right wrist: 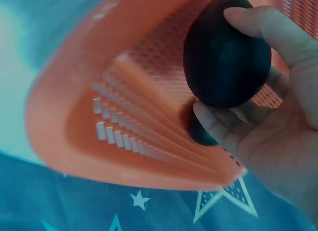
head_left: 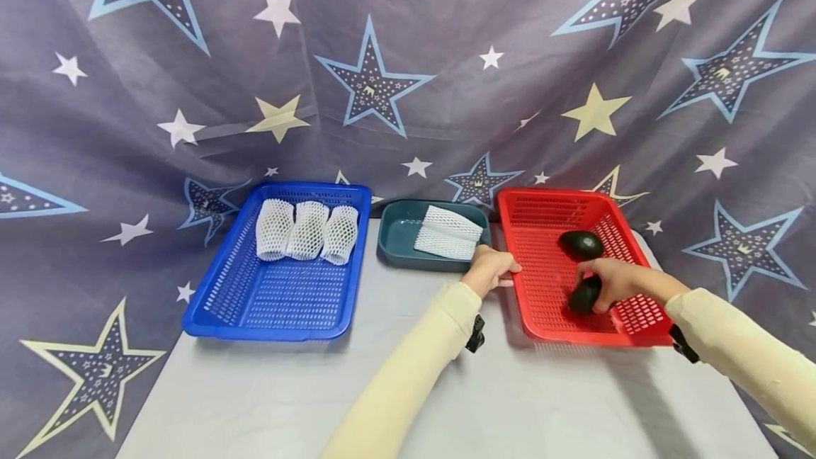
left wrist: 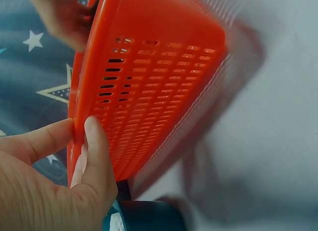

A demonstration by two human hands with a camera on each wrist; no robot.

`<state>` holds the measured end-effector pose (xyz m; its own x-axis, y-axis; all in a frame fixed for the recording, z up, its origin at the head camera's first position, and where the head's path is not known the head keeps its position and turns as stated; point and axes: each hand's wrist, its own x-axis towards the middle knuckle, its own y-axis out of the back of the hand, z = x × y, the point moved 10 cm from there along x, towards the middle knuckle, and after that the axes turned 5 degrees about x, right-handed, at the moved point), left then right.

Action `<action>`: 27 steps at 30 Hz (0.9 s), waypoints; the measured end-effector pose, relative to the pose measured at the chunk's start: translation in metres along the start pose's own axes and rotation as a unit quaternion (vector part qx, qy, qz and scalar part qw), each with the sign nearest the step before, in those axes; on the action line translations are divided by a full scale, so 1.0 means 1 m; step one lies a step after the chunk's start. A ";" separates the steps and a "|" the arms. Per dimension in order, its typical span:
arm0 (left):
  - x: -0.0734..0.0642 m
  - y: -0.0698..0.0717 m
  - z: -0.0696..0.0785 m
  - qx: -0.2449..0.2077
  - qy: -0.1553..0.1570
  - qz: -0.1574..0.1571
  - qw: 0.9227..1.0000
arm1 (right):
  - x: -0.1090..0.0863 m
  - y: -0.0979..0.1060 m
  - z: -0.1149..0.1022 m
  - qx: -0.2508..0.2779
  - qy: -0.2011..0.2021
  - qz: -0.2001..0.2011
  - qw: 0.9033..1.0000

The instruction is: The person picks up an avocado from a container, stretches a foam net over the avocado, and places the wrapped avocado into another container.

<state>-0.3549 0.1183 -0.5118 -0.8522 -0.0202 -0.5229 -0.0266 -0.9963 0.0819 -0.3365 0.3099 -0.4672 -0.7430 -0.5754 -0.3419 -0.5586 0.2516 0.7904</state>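
Note:
My right hand grips a dark avocado inside the red basket. The right wrist view shows the thumb and fingers curled round this avocado. A second avocado lies just behind it, partly covered in the right wrist view by the held one and the fingers. At the basket's left side, my left hand pinches the rim, its thumb and fingers on either face of the red wall in the left wrist view.
Left of the red basket stands a dark green tray with white foam net sleeves in it. Farther left, a blue basket holds three white netted pieces in a row. A star-patterned cloth hangs behind the white table.

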 end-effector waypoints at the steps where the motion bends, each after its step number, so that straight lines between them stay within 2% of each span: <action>1: 0.001 0.001 0.000 0.001 0.000 0.002 1.000 | 0.000 0.007 -0.002 0.002 0.004 0.022 1.000; 5: 0.003 0.003 -0.001 0.005 0.000 0.005 1.000 | 0.001 0.038 -0.010 0.039 0.003 0.115 0.993; 8: 0.004 0.003 -0.002 0.001 0.000 0.005 1.000 | -0.001 0.058 -0.016 0.085 -0.008 0.177 0.981; 11: 0.003 0.004 -0.004 -0.002 -0.002 0.006 1.000 | -0.002 0.070 -0.025 0.119 -0.004 0.219 0.969; 16: 0.000 0.006 -0.006 -0.009 -0.010 0.013 1.000 | 0.000 0.078 -0.047 0.128 0.017 0.264 0.956; 20: -0.002 0.005 -0.006 -0.022 -0.022 0.006 0.999 | 0.004 0.078 -0.060 0.138 0.027 0.286 0.948; 27: -0.002 0.008 -0.003 -0.007 -0.066 -0.037 0.997 | 0.012 0.080 -0.077 0.169 0.039 0.319 0.932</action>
<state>-0.3517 0.1101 -0.5124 -0.9094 0.0637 -0.4110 -0.0856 -0.9957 0.0351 -0.3613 0.2633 -0.3691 -0.9419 -0.2764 0.1911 -0.1066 0.7851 0.6102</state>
